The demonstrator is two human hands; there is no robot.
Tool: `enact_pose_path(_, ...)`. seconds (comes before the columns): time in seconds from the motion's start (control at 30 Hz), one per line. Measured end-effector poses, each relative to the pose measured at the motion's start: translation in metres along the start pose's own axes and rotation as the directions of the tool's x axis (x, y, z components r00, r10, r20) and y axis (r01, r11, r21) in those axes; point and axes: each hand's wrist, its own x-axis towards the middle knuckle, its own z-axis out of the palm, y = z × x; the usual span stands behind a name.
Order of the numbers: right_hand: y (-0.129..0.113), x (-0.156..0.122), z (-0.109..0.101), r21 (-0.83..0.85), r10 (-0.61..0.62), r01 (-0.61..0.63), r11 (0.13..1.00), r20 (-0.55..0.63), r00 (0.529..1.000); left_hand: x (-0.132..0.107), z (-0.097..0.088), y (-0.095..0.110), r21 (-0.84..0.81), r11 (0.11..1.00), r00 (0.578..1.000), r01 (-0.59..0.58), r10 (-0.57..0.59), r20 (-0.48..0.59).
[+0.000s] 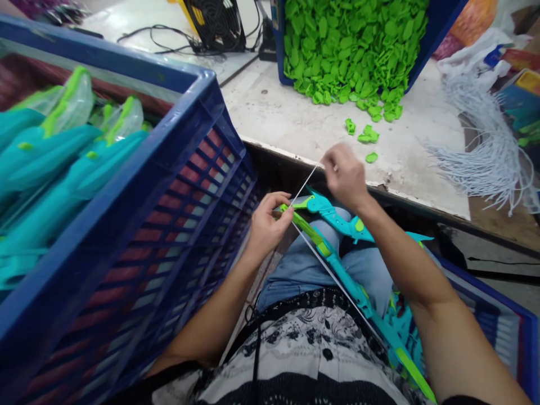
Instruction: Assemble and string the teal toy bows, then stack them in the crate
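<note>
Stray green pieces [369, 135] dot our scuffed white desk [261, 107], a black fan [215, 22] behind; our left hand [270, 222] pinches the turquoise frame [358, 293] above our lap [295, 270], our right hand [343, 174] the white cord [304, 187].

The right hand [345, 174] is blurred, the large crate [137, 177] cut off at left.
</note>
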Motion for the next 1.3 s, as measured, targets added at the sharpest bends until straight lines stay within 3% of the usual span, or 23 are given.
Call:
enact_pose_path(0.03,0.014,0.011,-0.007,-0.033,0.081,-0.086,0.996,-0.136,0.987,-0.002,0.002,-0.001,-0.007,0.998,0.998,-0.057,0.057,-0.011)
enact_pose_path(0.1,0.028,0.026,-0.021,0.013,0.221,-0.234,0.972,-0.384,0.896,-0.003,0.006,-0.001,0.001,0.992,0.992,-0.128,0.128,0.021)
enact_pose_path(0.13,0.025,0.028,-0.025,0.075,0.262,-0.256,0.964,-0.439,0.859,-0.002,0.007,0.0,0.023,0.99,0.989,-0.14,0.139,0.053)
enact_pose_path(0.17,0.015,0.025,-0.027,0.14,0.272,-0.233,0.962,-0.444,0.854,0.001,0.008,0.002,0.038,0.991,0.988,-0.131,0.128,0.086)
enact_pose_path(0.23,-0.02,0.005,-0.021,0.237,0.172,-0.1,0.966,-0.309,0.935,0.01,0.008,0.007,-0.037,0.999,0.99,-0.017,0.022,0.137)
enact_pose_path(0.27,-0.041,-0.009,-0.014,0.279,0.065,0.004,0.96,-0.236,0.97,0.016,0.008,0.011,-0.124,0.989,0.986,0.077,-0.057,0.159)
enact_pose_path(0.33,-0.075,-0.039,0.003,0.331,-0.012,0.069,0.941,-0.173,0.985,0.027,0.006,0.018,-0.297,0.923,0.96,0.245,-0.188,0.208)
enact_pose_path(0.4,-0.092,-0.062,0.02,0.348,0.011,0.039,0.937,-0.142,0.99,0.035,0.002,0.026,-0.351,0.882,0.943,0.315,-0.249,0.221)
enact_pose_path(0.47,-0.094,-0.073,0.032,0.353,0.081,-0.032,0.935,-0.124,0.989,0.038,-0.004,0.034,-0.243,0.932,0.957,0.27,-0.234,0.169)
enact_pose_path(0.53,-0.088,-0.073,0.038,0.378,0.14,-0.086,0.922,-0.116,0.983,0.035,-0.011,0.041,-0.021,0.989,0.986,0.15,-0.148,0.071)
enact_pose_path(0.63,-0.083,-0.064,0.04,0.441,0.204,-0.144,0.886,-0.092,0.975,0.026,-0.014,0.05,0.189,0.982,0.999,0.017,-0.008,-0.048)
enact_pose_path(0.73,-0.086,-0.055,0.037,0.468,0.257,-0.193,0.863,-0.078,0.963,0.02,-0.009,0.053,-0.025,0.996,0.993,0.09,-0.092,-0.079)
enact_pose_path(0.87,-0.087,-0.049,0.033,0.466,0.249,-0.174,0.868,-0.103,0.963,0.023,-0.004,0.051,-0.262,0.93,0.965,0.258,-0.261,0.024)
enact_pose_path(1.07,-0.081,-0.052,0.038,0.496,0.177,-0.083,0.864,-0.147,0.973,0.026,-0.005,0.05,-0.294,0.884,0.932,0.363,-0.342,0.121)
enact_pose_path(1.23,-0.081,-0.057,0.041,0.508,0.235,-0.138,0.85,-0.132,0.963,0.023,0.005,0.043,-0.307,0.898,0.948,0.315,-0.316,0.048)
enact_pose_path(1.3,-0.08,-0.058,0.039,0.471,0.193,-0.106,0.876,-0.141,0.971,0.023,0.009,0.041,-0.317,0.902,0.951,0.294,-0.309,0.003)
